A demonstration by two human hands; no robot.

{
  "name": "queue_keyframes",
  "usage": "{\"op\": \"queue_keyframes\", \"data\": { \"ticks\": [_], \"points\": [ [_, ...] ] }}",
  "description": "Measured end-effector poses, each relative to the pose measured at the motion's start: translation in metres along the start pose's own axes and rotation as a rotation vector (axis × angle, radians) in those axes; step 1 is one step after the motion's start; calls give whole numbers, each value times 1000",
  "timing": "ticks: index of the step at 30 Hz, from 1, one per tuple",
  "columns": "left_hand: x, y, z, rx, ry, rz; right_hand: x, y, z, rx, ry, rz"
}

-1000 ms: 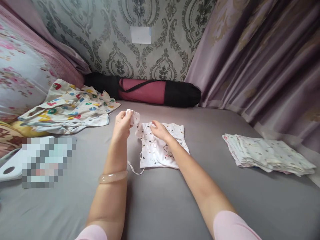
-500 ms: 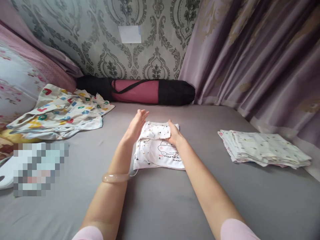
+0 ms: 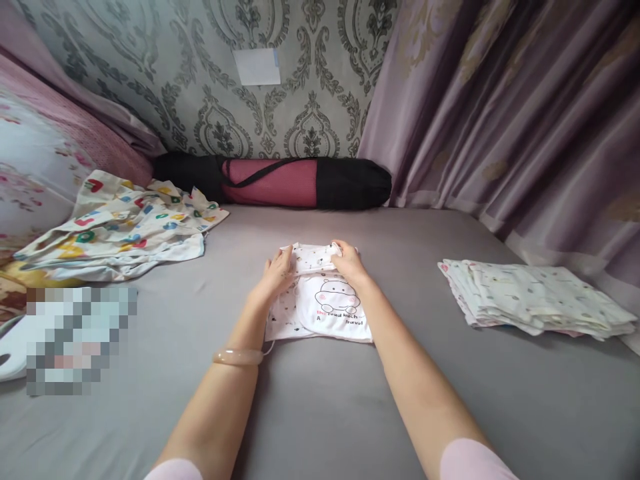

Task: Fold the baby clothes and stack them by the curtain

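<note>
Grey sheet (image 3: 310,413) beneath. Coloured-print garment (image 3: 143,230) left, unfolded. Folded stack (image 3: 540,300) right, looks done. White garment (image 3: 330,317) mid-sheet, between hands: upper part folded over, lower front flat; folding seemingly unfinished. Right hand (image 3: 350,263): fingers pinching fold. Left hand (image 3: 277,272): at fold's edge, grip unclear.

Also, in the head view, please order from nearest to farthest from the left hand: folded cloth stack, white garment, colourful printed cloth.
1. White garment, touching the left hand.
2. Colourful printed cloth, toward the left.
3. Folded cloth stack, far right.
</note>
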State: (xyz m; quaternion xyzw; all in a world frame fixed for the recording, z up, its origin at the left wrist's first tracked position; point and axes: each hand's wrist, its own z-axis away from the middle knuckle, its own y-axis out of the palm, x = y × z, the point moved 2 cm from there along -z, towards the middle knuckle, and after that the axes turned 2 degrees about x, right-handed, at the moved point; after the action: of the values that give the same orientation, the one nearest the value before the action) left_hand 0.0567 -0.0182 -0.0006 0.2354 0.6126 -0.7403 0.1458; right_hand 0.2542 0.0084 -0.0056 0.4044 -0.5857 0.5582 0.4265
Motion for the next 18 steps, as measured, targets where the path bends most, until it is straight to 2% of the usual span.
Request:
{"op": "queue_keyframes", "data": {
  "ticks": [10, 13, 15, 18],
  "points": [
    [1, -2, 4, 22, -27, -134, 7, -8, 17, -69, -115, 606],
    [-1, -6, 5, -7, -25, -142, 14, -5, 24, -70, -202, 763],
    [-6, -8, 5, -78, 5, -133, 21, 3, 29, -11, -282, 842],
    [-14, -5, 5, -157, 70, -121, 25, 21, 37, 164, -380, 895]
  ]
}}
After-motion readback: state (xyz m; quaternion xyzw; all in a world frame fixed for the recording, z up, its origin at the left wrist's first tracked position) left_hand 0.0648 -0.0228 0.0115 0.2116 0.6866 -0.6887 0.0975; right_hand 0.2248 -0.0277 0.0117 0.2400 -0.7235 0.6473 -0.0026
